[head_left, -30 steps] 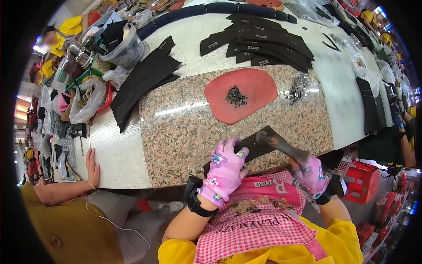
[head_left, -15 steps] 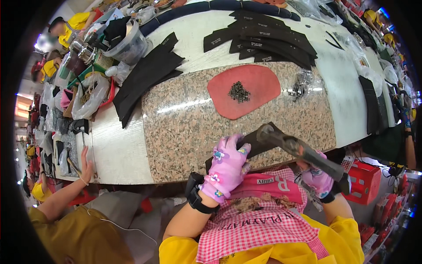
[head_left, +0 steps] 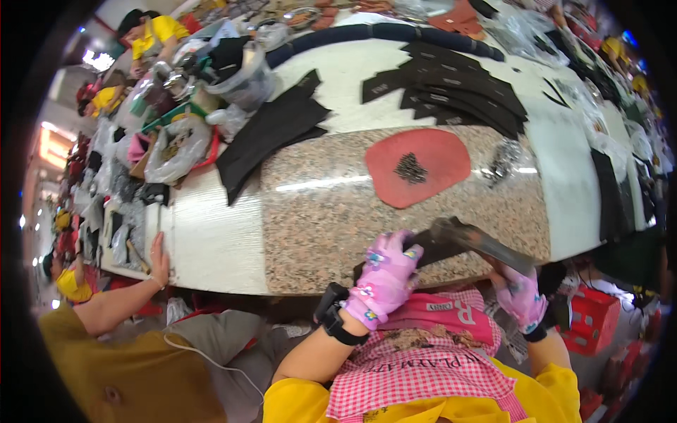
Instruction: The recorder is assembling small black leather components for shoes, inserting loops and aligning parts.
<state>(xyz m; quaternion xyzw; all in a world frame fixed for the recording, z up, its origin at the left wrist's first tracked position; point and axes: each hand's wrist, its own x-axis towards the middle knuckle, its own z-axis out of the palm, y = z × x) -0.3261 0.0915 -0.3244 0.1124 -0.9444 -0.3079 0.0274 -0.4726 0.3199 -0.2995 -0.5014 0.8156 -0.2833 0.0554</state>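
Along the near edge of the speckled slab (head_left: 317, 229) lies a dark strip (head_left: 436, 252), probably light and pliable, best steadied near its ends; the left hand (head_left: 384, 278) bends its gathered fingers over it, though whether they pinch it I cannot tell. Over the strip reaches a hammer (head_left: 486, 243), likely head-heavy, its handle closed in the right hand (head_left: 518, 296). Farther out, a clear bucket (head_left: 259, 83) holds dark items (head_left: 229, 56), and a nearby clear bag (head_left: 169, 166) something tan.
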